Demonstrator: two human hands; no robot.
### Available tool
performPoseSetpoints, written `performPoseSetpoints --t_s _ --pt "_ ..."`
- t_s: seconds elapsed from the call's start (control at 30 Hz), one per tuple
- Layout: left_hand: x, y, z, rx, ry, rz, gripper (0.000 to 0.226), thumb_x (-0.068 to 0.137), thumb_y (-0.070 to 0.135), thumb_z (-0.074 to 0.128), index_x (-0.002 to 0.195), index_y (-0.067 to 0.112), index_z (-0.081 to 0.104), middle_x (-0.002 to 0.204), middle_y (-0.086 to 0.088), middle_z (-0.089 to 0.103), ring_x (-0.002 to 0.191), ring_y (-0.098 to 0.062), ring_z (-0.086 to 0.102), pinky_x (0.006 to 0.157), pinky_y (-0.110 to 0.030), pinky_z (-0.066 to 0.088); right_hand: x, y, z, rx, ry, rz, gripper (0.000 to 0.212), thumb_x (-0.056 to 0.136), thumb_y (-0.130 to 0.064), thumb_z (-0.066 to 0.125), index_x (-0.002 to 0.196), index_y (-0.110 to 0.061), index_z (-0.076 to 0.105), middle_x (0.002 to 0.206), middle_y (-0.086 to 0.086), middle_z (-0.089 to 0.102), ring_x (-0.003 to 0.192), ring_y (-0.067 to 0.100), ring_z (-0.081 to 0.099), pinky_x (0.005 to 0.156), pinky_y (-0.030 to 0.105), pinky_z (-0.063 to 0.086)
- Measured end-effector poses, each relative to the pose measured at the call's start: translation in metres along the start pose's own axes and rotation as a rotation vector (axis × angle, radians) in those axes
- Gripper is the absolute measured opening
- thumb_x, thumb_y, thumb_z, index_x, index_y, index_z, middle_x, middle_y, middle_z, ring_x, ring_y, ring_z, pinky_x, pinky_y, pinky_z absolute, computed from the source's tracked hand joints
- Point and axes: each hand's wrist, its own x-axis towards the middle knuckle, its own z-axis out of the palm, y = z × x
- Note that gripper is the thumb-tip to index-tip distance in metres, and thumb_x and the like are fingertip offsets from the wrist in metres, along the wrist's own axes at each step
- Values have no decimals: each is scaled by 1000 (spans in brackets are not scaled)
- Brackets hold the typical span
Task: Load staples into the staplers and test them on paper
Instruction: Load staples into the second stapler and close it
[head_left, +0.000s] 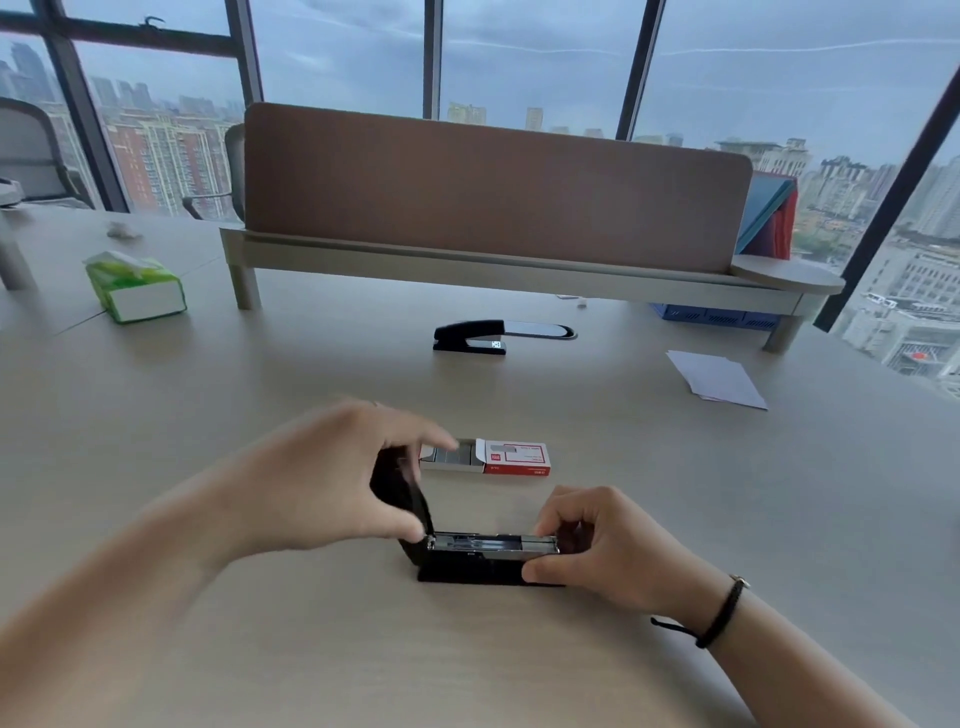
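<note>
A black stapler (470, 564) lies on the desk near me with its lid swung up and its metal staple channel exposed. My left hand (322, 483) grips the raised lid at the stapler's left end. My right hand (597, 545) pinches the right end of the channel and base. Just behind it sits a red and white staple box (511, 460), slid open, with grey staple strips showing on its left side. A second black stapler (493, 335) rests shut farther back. White paper sheets (719, 376) lie at the right.
A green tissue pack (137, 288) stands at the left. A raised shelf with a brown divider panel (493, 192) crosses the back of the desk, with blue and red folders (769, 213) at its right end. An office chair (31, 150) stands far left.
</note>
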Motion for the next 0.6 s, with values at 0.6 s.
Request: performPoseSetpoints --t_s 0.6 --pt "7 14 81 -416 17 -124 21 72 32 84 89 32 72 81 14 72 71 -4 66 65 -15 49 -9 6 -2 159 -20 -54 37 64 -39 87 90 -22 69 83 10 70 67 9 55 64 29 45"
